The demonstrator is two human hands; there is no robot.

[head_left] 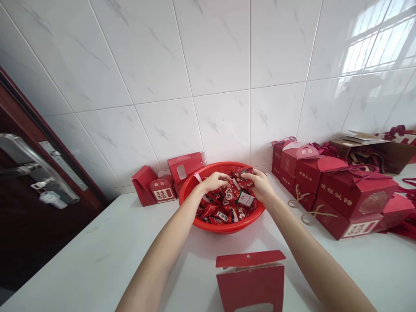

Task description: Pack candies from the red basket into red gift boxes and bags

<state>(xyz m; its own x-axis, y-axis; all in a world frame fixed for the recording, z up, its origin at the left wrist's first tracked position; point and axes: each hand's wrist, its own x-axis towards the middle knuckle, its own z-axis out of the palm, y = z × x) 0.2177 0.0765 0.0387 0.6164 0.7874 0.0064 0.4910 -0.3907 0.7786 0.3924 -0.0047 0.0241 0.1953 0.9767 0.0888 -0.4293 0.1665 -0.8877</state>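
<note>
A red plastic basket (pixel 186 190) holds a heap of wrapped sweets (pixel 224 212), mostly red. My right hand (pixel 261 184) is over the basket's right side, its thumb and fingers closed on a dark red wrapped sweet (pixel 244 173). Above the left part of the heap, my left hand (pixel 216 181) has its fingers curved and apart, with nothing visible between them. A white and green packet (pixel 245 199) lies among the sweets below my right hand. In front of the basket, between my forearms, a red paper box (pixel 251 286) stands with its top flap partly raised.
Red gift boxes (pixel 344 195) stand stacked along the right, some with cord handles (pixel 316 213). Behind them is an open cardboard box (pixel 373 151). Several red boxes (pixel 185 167) stand left of the basket. A tiled wall (pixel 221 125) backs the white table (pixel 130 251); a door (pixel 35 186) is at left.
</note>
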